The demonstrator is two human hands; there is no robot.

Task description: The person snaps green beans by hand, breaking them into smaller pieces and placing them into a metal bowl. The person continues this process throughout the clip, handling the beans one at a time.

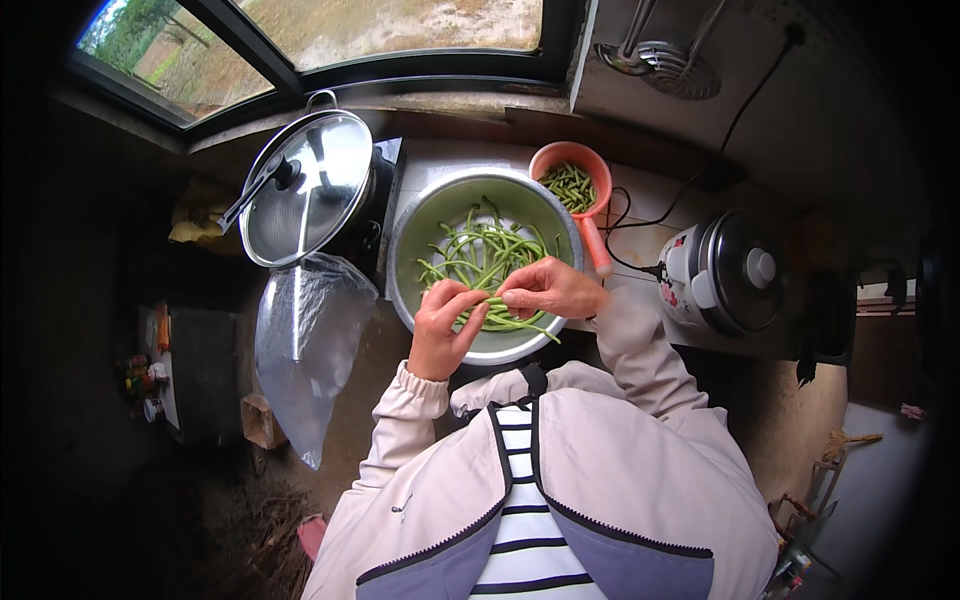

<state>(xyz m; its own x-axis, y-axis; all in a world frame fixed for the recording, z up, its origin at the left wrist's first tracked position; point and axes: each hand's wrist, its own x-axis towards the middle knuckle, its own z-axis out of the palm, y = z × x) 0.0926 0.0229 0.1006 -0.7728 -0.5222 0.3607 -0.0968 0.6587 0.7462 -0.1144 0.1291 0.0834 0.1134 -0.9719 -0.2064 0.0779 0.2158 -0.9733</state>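
Note:
Both hands meet over the near part of a large metal basin (403, 247) that holds long green beans (487, 247). My left hand (444, 330) pinches a green bean (493, 301) between thumb and forefinger. From the other side, my right hand (550, 289) grips the same bean close by, its fingertips almost touching the left ones. Part of a bean reaches down to the right over the basin's near side. Beyond the basin at the right, a pink plastic ladle (596, 244) contains short pieces of green bean (570, 187).
A wok with a glass lid (315, 187) stands left of the basin, a clear plastic bag (307, 360) hanging below it. At the right is a rice cooker (724, 274) with its black cord (637, 223). A skimmer (679, 71) hangs on the wall.

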